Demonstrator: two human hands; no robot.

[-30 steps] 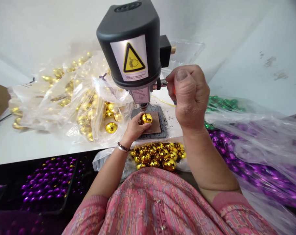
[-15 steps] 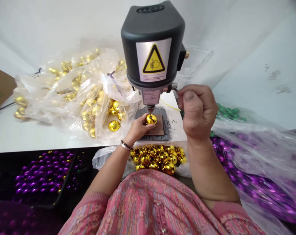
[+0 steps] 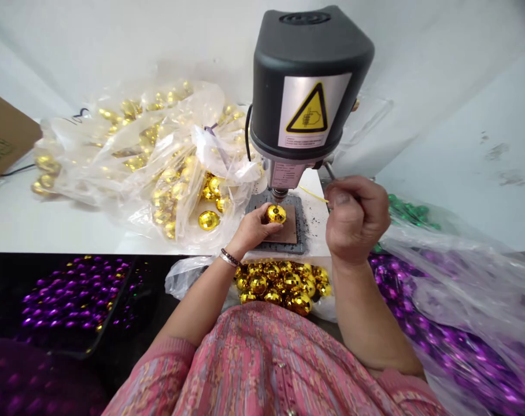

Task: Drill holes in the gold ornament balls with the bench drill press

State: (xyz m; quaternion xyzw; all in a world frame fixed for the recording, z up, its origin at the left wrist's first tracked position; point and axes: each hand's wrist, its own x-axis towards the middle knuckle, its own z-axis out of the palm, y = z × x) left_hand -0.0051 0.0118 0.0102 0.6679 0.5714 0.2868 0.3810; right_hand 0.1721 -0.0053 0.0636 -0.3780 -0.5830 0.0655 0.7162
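My left hand (image 3: pixel 256 227) pinches a shiny gold faceted ball (image 3: pixel 277 214) between thumb and fingers, on a brown board (image 3: pixel 288 231) at the base of a drill press (image 3: pixel 312 52). The drill's thin bit (image 3: pixel 277 200) reaches down to the top of the ball; whether it is inside the ball I cannot tell. To the right, my right hand (image 3: pixel 357 216) is closed around the end of the press's metal lever (image 3: pixel 331 170). Dark shavings lie scattered about the grey base plate (image 3: pixel 304 202).
Clear bags of gold balls (image 3: pixel 154 150) cover the left of the white table (image 3: pixel 11 231). More gold balls (image 3: pixel 284 283) sit in a bag at my lap. Purple beads (image 3: pixel 76 294) fill a black tray at left; bagged purple beads (image 3: pixel 453 341) and green ones (image 3: pixel 410 211) lie at right.
My right hand has come down, and the lever with it now slopes downward. My left hand still holds the ball under the bit. The whole view has shifted slightly.
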